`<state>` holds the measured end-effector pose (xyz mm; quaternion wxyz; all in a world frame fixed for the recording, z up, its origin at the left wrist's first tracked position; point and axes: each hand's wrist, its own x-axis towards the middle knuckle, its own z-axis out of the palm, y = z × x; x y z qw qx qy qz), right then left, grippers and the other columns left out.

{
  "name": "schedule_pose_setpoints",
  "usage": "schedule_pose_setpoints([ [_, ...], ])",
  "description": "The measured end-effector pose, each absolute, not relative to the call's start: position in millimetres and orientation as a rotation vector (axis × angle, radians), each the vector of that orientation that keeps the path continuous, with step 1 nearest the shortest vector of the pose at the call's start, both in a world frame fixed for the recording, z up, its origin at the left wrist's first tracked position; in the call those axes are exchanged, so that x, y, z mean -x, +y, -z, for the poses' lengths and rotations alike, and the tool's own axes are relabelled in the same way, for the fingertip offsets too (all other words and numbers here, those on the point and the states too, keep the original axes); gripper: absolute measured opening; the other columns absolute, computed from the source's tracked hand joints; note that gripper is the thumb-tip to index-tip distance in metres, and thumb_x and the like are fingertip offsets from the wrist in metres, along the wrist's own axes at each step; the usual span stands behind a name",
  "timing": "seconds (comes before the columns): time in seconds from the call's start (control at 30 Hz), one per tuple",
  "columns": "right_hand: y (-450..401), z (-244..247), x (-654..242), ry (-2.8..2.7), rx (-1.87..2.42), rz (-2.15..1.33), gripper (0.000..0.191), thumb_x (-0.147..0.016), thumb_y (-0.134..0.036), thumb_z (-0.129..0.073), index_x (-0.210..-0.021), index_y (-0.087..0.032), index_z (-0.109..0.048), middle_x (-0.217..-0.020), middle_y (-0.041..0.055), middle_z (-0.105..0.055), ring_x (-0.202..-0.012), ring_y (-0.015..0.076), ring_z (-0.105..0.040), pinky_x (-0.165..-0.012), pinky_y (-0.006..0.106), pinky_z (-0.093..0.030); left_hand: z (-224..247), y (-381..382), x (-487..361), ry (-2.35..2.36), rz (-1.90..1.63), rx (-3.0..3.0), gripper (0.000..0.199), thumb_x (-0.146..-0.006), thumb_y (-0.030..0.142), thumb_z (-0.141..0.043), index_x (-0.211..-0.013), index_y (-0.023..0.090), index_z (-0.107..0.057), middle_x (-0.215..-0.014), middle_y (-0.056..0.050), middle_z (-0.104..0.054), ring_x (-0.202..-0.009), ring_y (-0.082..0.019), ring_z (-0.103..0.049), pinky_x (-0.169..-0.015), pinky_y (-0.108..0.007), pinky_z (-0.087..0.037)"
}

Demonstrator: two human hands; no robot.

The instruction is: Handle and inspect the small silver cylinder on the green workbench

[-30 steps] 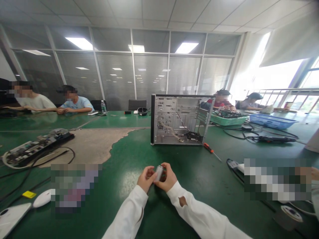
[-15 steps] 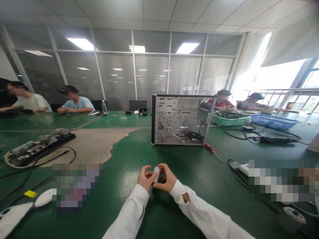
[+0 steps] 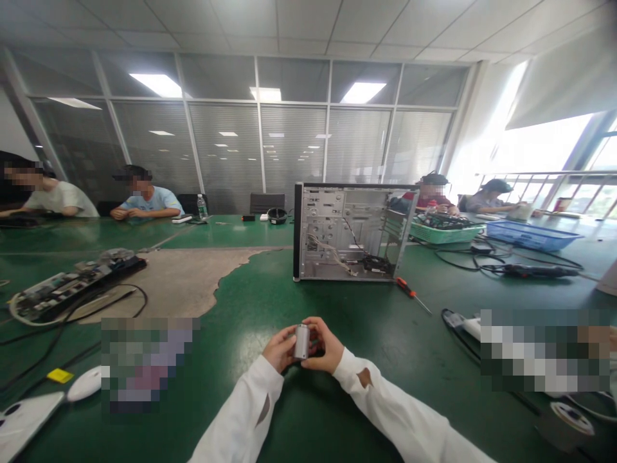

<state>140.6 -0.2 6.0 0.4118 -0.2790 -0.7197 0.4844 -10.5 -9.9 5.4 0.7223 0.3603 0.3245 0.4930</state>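
Between my two hands is a small silver-grey piece [image 3: 301, 342], upright and roughly cylindrical or boxy; its exact kind I cannot make out. My left hand [image 3: 279, 347] is closed on its left side, fingers partly hidden behind it. From the right, my right hand [image 3: 328, 344] grips the same piece, with fingers at the top and the thumb near the bottom. Beyond the hands stands an open computer case [image 3: 349, 235], showing loose cables and bare metal inside. A screwdriver [image 3: 413, 294] with an orange-red handle lies by the case's lower right corner.
Circuit parts and black cables [image 3: 80, 283] lie at left, by a phone [image 3: 31, 424] and a white mouse [image 3: 87, 384]. A green basket [image 3: 446, 233] and a blue basket [image 3: 535, 236] stand at right. A tape roll [image 3: 566, 427] sits front right. Several people sit around.
The silver-grey piece is turned so that more of its face shows. My left thumb has moved off its front, and the left hand has shifted slightly left. The right hand barely moved.
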Motion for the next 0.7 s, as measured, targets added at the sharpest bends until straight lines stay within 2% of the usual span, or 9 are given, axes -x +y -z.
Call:
schedule_pose_setpoints([
  [0.1, -6, -10, -142, -1.882, 0.734, -1.027, 0.066, -0.045, -0.012, -0.066, -0.101, -0.024, -0.034, -0.093, 0.0016, -0.046, -0.075, 0.0138, -0.048, -0.055, 0.023, -0.041, -7, -12, 7, 0.708, -1.098, -0.921, 0.043, -0.055, 0.026, -0.066, -0.092, 0.012, -0.050, -0.075, -0.009, -0.064, -0.071, -0.022, -0.060, -0.067, -0.035, -0.043],
  [0.2, -9, -11, -140, -1.940, 0.742, -0.782, 0.058, -0.047, -0.008, -0.061, -0.099, -0.023, -0.040, -0.094, 0.0028, -0.045, -0.079, 0.0152, -0.046, -0.061, 0.026, -0.041, -6, -12, 3, 0.800, -1.212, -1.167, 0.046, -0.050, 0.020, -0.069, -0.092, 0.013, -0.051, -0.085, -0.009, -0.063, -0.076, -0.021, -0.059, -0.074, -0.034, -0.042],
  [0.3, -7, -7, -140, -2.005, 0.789, -0.602, 0.059, -0.050, -0.006, -0.055, -0.105, -0.024, -0.039, -0.102, 0.0052, -0.040, -0.079, 0.0150, -0.047, -0.067, 0.029, -0.041, -4, -12, 1, 0.966, -1.322, -1.389, 0.044, -0.052, 0.016, -0.066, -0.093, 0.014, -0.051, -0.090, -0.009, -0.061, -0.083, -0.021, -0.057, -0.078, -0.033, -0.040],
  [0.4, -2, -2, -142, -2.000, 0.835, -0.571, 0.076, -0.051, -0.006, -0.054, -0.118, -0.027, -0.024, -0.111, 0.0074, -0.032, -0.076, 0.0136, -0.047, -0.064, 0.029, -0.043, -9, -14, 3, 1.174, -1.379, -1.660, 0.036, -0.053, 0.012, -0.062, -0.088, 0.016, -0.054, -0.089, -0.006, -0.062, -0.084, -0.020, -0.056, -0.080, -0.034, -0.039],
  [0.5, 4, 2, -144, -1.942, 0.887, -0.609, 0.084, -0.051, -0.009, -0.054, -0.122, -0.027, -0.012, -0.110, 0.0076, -0.033, -0.073, 0.0121, -0.048, -0.055, 0.025, -0.044, -17, -19, 5, 1.257, -1.466, -1.956, 0.029, -0.054, 0.013, -0.059, -0.082, 0.019, -0.056, -0.090, -0.004, -0.062, -0.090, -0.020, -0.053, -0.082, -0.036, -0.037],
  [0.6, 8, 4, -146, -1.900, 0.942, -0.636, 0.082, -0.052, -0.009, -0.054, -0.121, -0.026, -0.013, -0.107, 0.0070, -0.036, -0.071, 0.0115, -0.049, -0.052, 0.024, -0.044, -23, -21, 5, 1.280, -1.532, -2.132, 0.022, -0.057, 0.016, -0.058, -0.078, 0.021, -0.055, -0.091, -0.003, -0.063, -0.096, -0.020, -0.051, -0.085, -0.039, -0.035],
  [0.7, 6, 2, -147, -1.899, 0.920, -0.636, 0.075, -0.053, -0.007, -0.050, -0.119, -0.025, -0.020, -0.106, 0.0070, -0.038, -0.071, 0.0110, -0.049, -0.052, 0.023, -0.045, -21, -18, 4, 1.330, -1.531, -2.044, 0.026, -0.056, 0.017, -0.059, -0.082, 0.021, -0.055, -0.092, -0.004, -0.062, -0.096, -0.021, -0.050, -0.086, -0.039, -0.034],
])
